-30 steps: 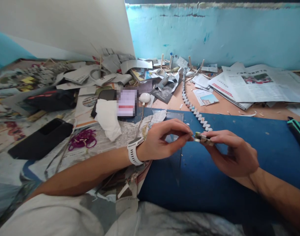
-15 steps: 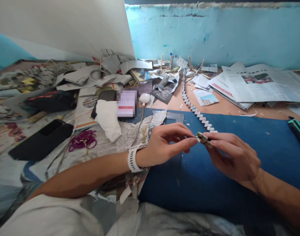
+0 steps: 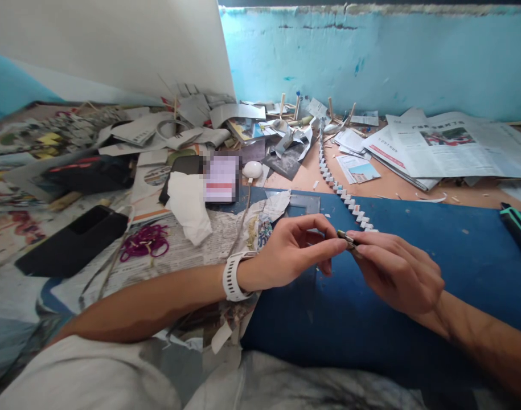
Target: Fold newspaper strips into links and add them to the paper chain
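Note:
Between my fingertips, above the blue mat (image 3: pixel 294 336), is a small folded paper piece (image 3: pixel 349 240) with a greenish edge. My left hand (image 3: pixel 296 250), with a white watch on its wrist, pinches its left side between thumb and forefinger. My right hand (image 3: pixel 399 270) grips its other side, fingers closed round it. A zigzag chain of folded paper (image 3: pixel 348 199) runs from the back of the desk to my right hand; where it meets the held piece is hidden by the fingers.
Newspapers (image 3: pixel 439 145) lie at the back right, a green and black cutter (image 3: pixel 519 230) at the right edge. To the left are a phone (image 3: pixel 221 179), a white tissue (image 3: pixel 187 208), purple string (image 3: pixel 144 242) and a black case (image 3: pixel 70 242). Paper scraps (image 3: pixel 286 136) fill the back.
The held piece has turned a little and lies slightly further left. My left forefinger has bent more, and my right hand has shifted slightly left.

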### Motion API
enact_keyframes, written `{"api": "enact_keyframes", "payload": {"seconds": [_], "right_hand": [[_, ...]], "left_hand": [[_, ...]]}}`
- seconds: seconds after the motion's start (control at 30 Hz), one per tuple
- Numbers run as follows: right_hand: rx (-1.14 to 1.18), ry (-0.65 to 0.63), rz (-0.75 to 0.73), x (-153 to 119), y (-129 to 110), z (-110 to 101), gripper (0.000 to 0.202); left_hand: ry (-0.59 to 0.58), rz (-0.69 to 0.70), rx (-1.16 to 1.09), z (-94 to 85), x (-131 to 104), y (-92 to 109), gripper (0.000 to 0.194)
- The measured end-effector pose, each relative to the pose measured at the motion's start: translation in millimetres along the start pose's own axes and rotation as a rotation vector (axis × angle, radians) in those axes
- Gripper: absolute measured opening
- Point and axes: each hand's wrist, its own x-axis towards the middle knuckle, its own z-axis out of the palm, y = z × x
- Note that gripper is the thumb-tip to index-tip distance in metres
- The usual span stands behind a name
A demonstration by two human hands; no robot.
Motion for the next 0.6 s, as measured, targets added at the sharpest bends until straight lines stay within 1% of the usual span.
{"api": "enact_keyframes", "payload": {"seconds": [0.13, 0.3, 0.4, 0.47, 0.53, 0.6], "right_hand": [[0.052, 0.016, 0.065, -1.0, 1.0, 2.8, 0.045], [0.075, 0.026, 0.073, -1.5, 3.0, 3.8, 0.043], [0.080, 0.031, 0.075, -3.0, 4.0, 3.7, 0.047], [0.089, 0.043, 0.107, -4.7, 4.8, 4.2, 0.052], [0.100, 0.083, 0.156, -6.3, 5.8, 5.5, 0.057], [0.115, 0.127, 0.217, -6.9, 7.1, 7.8, 0.059]], "left_hand": [[-0.026, -0.045, -0.048, -1.0, 3.8, 3.4, 0.024], [-0.073, -0.092, -0.120, -5.0, 7.0, -0.1, 0.031], [-0.096, -0.098, -0.115, -6.0, 7.0, -0.8, 0.030], [-0.094, -0.055, -0.089, -6.6, 7.4, -0.8, 0.028], [-0.076, 0.023, -0.061, -8.0, 8.4, -2.0, 0.026], [-0.068, 0.105, -0.016, -10.2, 9.7, -5.3, 0.031]]}}
